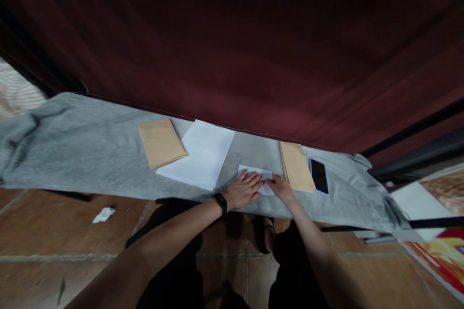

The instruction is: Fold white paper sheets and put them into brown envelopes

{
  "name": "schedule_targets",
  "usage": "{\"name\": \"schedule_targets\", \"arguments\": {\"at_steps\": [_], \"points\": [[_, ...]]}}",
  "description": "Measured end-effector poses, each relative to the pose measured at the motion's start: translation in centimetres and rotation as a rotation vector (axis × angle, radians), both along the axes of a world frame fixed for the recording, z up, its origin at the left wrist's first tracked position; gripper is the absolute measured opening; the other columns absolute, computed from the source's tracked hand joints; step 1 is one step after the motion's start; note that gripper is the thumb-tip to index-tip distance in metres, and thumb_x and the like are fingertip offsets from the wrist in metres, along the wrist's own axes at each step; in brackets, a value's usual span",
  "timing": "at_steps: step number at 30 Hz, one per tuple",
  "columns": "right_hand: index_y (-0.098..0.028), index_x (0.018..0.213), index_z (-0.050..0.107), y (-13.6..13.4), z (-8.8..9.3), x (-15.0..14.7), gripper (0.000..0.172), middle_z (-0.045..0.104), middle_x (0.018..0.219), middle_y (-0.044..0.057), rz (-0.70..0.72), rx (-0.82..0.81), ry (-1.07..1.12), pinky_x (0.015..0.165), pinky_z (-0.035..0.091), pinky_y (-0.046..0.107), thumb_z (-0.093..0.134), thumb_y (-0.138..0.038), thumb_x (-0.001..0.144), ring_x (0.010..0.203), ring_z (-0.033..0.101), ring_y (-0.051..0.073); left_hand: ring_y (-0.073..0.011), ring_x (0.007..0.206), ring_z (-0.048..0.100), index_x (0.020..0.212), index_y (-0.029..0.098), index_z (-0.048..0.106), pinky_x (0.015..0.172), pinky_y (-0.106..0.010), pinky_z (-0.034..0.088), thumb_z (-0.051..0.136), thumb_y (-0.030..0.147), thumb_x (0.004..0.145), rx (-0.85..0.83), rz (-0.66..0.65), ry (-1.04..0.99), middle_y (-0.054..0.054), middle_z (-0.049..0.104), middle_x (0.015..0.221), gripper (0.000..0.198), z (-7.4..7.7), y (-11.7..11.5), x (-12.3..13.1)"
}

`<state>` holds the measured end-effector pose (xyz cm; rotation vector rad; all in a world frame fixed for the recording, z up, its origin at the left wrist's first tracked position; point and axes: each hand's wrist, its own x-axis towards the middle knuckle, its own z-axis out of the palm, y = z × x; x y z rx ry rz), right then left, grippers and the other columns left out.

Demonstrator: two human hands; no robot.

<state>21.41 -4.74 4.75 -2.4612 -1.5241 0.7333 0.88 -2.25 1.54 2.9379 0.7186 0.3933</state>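
A small folded white paper [261, 173] lies on the grey cloth-covered table [90, 149]. My left hand [243, 189], with a black band at the wrist, lies flat on the paper's left part with its fingers stretched out. My right hand [281, 187] presses on the paper's right edge with its fingers curled down. A brown envelope [296, 166] lies just right of the paper, and a dark phone [319, 175] lies beside that envelope.
A large white sheet [199, 154] and a second brown envelope [160, 142] lie to the left on the cloth. A dark red curtain [232, 43] hangs behind the table. A crumpled white scrap [104, 214] lies on the tiled floor. Colourful boards [438, 241] stand at the right.
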Motion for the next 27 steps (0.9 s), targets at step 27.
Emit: {"name": "schedule_targets", "arguments": {"at_steps": [27], "points": [[-0.023, 0.071, 0.061, 1.3, -1.8, 2.7, 0.019, 0.067, 0.069, 0.000, 0.030, 0.175, 0.127, 0.063, 0.039, 0.024, 0.064, -0.031, 0.088, 0.074, 0.066, 0.018, -0.0313, 0.154, 0.027, 0.153, 0.010, 0.040, 0.125, -0.050, 0.021, 0.036, 0.059, 0.102, -0.070, 0.340, -0.001, -0.020, 0.033, 0.164, 0.072, -0.4, 1.4, 1.6]]}}
